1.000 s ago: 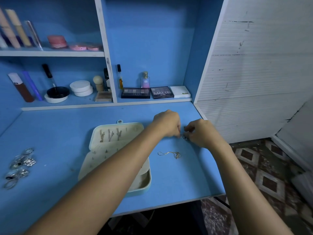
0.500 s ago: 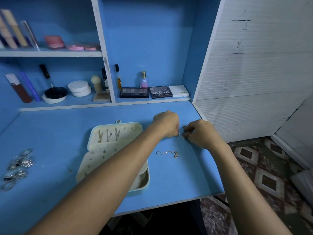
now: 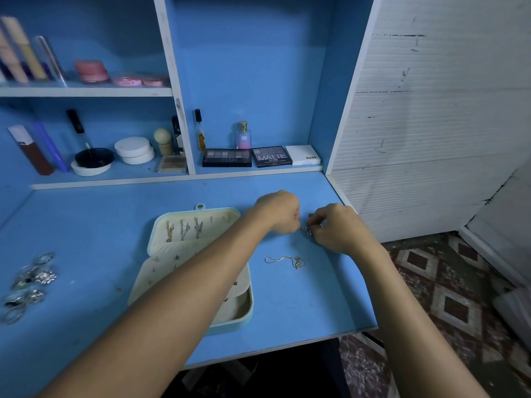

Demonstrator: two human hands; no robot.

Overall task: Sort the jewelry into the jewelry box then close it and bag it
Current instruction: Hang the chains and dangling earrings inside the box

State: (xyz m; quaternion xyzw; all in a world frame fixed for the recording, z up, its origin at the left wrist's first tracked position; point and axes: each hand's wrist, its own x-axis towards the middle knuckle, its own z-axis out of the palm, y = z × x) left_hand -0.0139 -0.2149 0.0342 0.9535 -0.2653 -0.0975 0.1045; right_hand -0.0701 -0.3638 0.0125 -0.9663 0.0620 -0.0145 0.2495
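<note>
A small silver chain (image 3: 307, 231) was pinched between the left hand (image 3: 278, 211) and the right hand (image 3: 334, 228) at about one o'clock on the desk (image 3: 86, 225), both grips clamped on it; being light, limp and easily tangled, it was judged best held by its ends. At nine o'clock from the hands, the open jewelry box (image 3: 238, 320) showed three pieces hung in its lid, while a second chain (image 3: 287, 261) and a cluster of rings (image 3: 28, 282) were left outside.

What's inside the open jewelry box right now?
The jewelry box lid holds three hanging chain pieces on its hooks. The panel below shows small pegs. The left forearm covers most of the tray, so its contents cannot be told.
</note>
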